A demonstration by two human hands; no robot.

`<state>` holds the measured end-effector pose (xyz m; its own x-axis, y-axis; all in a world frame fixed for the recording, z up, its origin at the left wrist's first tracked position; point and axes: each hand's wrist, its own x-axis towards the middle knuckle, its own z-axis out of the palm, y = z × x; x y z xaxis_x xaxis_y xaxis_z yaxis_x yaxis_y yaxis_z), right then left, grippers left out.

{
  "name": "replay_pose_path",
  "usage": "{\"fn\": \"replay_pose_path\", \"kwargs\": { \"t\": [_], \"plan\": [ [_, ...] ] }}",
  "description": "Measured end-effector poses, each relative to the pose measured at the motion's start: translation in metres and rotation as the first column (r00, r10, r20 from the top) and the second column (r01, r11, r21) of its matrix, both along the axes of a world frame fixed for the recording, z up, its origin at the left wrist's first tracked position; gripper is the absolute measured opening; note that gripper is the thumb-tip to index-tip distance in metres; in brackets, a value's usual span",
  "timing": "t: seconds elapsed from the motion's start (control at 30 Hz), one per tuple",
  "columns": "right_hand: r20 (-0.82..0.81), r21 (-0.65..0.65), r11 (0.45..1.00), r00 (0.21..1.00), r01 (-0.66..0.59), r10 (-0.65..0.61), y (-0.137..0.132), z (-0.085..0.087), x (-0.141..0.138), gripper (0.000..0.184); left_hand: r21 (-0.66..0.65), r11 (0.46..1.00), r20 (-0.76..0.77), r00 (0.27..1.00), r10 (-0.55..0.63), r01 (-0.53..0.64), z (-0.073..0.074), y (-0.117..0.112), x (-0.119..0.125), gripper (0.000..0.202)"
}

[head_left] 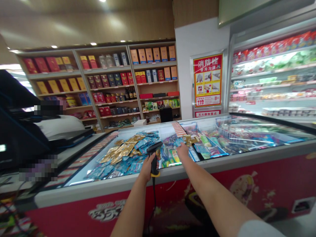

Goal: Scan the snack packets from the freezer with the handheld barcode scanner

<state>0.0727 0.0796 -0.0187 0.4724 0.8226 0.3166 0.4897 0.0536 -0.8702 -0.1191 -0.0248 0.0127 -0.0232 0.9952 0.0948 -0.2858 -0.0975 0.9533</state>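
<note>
In my left hand [147, 168] is a black handheld barcode scanner [154, 161], gripped by its handle, with a cable hanging down the freezer's front. My right hand [183, 152] reaches over the freezer, its fingers closed on a small blue packet [178, 142]. Just beyond that hand lie a few gold packets [190, 139]. Left of the scanner, a large loose heap of flat packets spreads over the freezer top, with gold packets [122, 148] above and blue packets [130, 166] around them.
The chest freezer [249, 161] has a red front and a glass top showing wrapped goods and wire baskets. A checkout screen [14, 131] stands at left, with a person [59, 126] behind it. Shelves of boxes [111, 79] and a lit refrigerated case [274, 79] stand beyond.
</note>
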Motion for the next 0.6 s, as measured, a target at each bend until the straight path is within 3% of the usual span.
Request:
{"fn": "replay_pose_path", "kwargs": {
  "t": [0.23,0.6],
  "plan": [
    [-0.077,-0.080,0.994,0.995,-0.073,0.067,-0.010,0.006,-0.004,0.041,0.016,1.000,0.003,1.000,-0.002,0.002,0.000,0.002,0.000,0.041],
    [0.278,-0.158,0.976,0.941,-0.152,0.192,-0.010,0.000,-0.002,0.025,0.012,0.999,-0.004,0.999,0.035,-0.035,-0.007,0.006,-0.002,0.038]
  ]
}}
